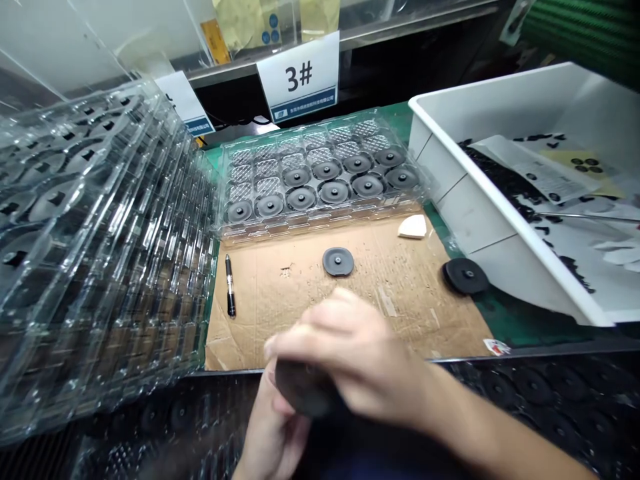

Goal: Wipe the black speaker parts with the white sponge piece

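Observation:
My left hand (275, 427) grips a black rounded plastic disc (306, 390) from below, in front of my body. Over the top of that disc lies my right hand (345, 347), blurred, with its fingers bent around the edge; whether it pinches anything small is hidden. A similar dark grey disc (339, 261) with a small central hub rests on the cardboard sheet (265, 320) just beyond my hands. To the right, a few stacked black discs (465, 275) sit at the cardboard's edge. Behind, a clear plastic tray (300, 217) holds several discs in its pockets.
Tall stacked clear trays (125, 253) of discs stand at left. A pen (229, 287) and a white wedge-shaped piece (413, 227) lie on the cardboard. At right is a white bin (505, 220) with small black parts, bags and a metal tool. A "3#" sign (303, 80) hangs behind.

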Demonstrator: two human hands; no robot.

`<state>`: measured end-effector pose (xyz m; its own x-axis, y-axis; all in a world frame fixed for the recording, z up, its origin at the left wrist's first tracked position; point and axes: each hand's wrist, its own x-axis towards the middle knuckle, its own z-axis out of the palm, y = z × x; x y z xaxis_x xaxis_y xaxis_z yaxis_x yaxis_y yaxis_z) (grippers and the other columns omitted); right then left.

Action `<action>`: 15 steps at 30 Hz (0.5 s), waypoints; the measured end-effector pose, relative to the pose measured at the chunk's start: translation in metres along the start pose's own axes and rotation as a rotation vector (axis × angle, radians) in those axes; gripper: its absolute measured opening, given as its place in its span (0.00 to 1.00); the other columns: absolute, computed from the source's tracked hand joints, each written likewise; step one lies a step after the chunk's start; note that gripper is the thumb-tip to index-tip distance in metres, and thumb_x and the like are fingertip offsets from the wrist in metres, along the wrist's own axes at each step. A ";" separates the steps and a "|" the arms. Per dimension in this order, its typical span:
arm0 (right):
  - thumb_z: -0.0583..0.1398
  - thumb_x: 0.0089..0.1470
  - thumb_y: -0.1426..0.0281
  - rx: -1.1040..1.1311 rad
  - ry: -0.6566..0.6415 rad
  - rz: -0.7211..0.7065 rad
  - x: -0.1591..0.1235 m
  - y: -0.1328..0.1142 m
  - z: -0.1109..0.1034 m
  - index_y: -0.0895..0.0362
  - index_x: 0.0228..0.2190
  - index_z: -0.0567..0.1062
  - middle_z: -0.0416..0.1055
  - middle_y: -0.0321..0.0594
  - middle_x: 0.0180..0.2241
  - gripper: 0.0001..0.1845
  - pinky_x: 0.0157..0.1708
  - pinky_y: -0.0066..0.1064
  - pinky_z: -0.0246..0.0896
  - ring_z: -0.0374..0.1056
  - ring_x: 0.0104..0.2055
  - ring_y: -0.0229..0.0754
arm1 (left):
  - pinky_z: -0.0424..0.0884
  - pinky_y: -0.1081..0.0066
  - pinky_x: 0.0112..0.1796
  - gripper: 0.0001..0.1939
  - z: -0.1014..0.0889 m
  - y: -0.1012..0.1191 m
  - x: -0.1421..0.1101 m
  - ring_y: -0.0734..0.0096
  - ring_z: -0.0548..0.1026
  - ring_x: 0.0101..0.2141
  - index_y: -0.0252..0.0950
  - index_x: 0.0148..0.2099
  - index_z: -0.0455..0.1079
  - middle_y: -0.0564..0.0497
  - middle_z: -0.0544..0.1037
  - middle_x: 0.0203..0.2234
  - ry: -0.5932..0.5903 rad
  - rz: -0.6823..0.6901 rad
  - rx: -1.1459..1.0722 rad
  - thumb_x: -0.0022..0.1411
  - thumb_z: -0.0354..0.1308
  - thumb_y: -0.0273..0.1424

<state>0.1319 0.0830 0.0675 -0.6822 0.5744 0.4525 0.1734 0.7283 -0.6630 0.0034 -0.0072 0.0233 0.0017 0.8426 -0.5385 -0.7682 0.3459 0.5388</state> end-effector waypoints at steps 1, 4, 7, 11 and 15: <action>0.51 0.58 0.76 -0.014 0.000 0.115 -0.004 0.009 0.001 0.56 0.39 0.74 0.73 0.37 0.31 0.14 0.33 0.31 0.53 0.65 0.33 0.37 | 0.68 0.69 0.47 0.29 0.000 0.002 0.000 0.61 0.74 0.43 0.48 0.43 0.75 0.55 0.80 0.39 0.005 0.030 -0.005 0.33 0.69 0.41; 0.52 0.57 0.78 -0.051 -0.056 0.395 -0.029 0.036 0.011 0.55 0.42 0.73 0.74 0.39 0.35 0.15 0.36 0.32 0.55 0.66 0.37 0.40 | 0.71 0.75 0.44 0.30 0.000 0.008 0.000 0.63 0.76 0.42 0.49 0.45 0.73 0.57 0.79 0.44 0.035 0.094 -0.042 0.34 0.68 0.40; 0.53 0.57 0.78 -0.015 -0.153 0.472 -0.061 0.050 0.031 0.53 0.41 0.74 0.74 0.37 0.32 0.14 0.33 0.31 0.58 0.68 0.33 0.39 | 0.71 0.74 0.44 0.30 0.000 0.010 -0.002 0.61 0.76 0.44 0.48 0.46 0.73 0.54 0.79 0.45 0.065 0.091 -0.054 0.35 0.69 0.40; 0.55 0.56 0.76 0.006 -0.148 0.519 -0.074 0.046 0.036 0.54 0.39 0.76 0.74 0.38 0.29 0.12 0.31 0.30 0.61 0.69 0.30 0.40 | 0.71 0.73 0.43 0.29 0.002 0.009 -0.002 0.62 0.76 0.43 0.49 0.45 0.73 0.51 0.79 0.44 0.091 0.078 -0.041 0.36 0.69 0.40; 0.52 0.59 0.74 0.069 0.109 0.471 -0.043 0.013 0.004 0.53 0.46 0.71 0.74 0.39 0.36 0.14 0.34 0.28 0.62 0.68 0.36 0.38 | 0.71 0.69 0.45 0.30 0.002 0.003 -0.001 0.59 0.76 0.43 0.46 0.47 0.72 0.49 0.78 0.45 0.077 0.086 -0.011 0.37 0.69 0.40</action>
<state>0.1608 0.0667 0.0370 -0.4617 0.8741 0.1508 0.3959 0.3553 -0.8468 0.0027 -0.0059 0.0267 -0.1133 0.8346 -0.5391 -0.7703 0.2689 0.5782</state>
